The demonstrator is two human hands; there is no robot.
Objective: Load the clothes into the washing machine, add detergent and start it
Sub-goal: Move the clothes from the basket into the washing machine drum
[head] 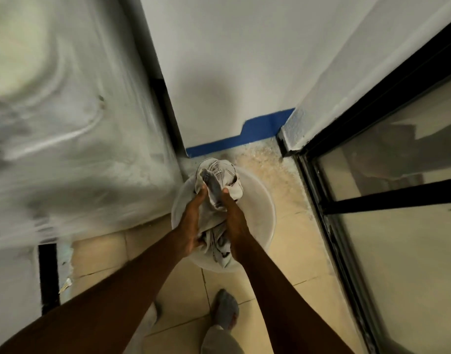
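A bundle of pale clothes with dark line patterns (220,180) sits in a white round bucket (260,208) on the tiled floor. My left hand (193,221) presses the bundle's left side and my right hand (234,223) its right side, both gripping the cloth between them. The white washing machine (73,129) fills the left of the view, blurred, its top seen from above. I see no detergent.
A white wall with a blue base strip (257,129) stands behind the bucket. A black-framed glass door (388,195) runs along the right. My feet (225,310) stand on beige tiles just in front of the bucket.
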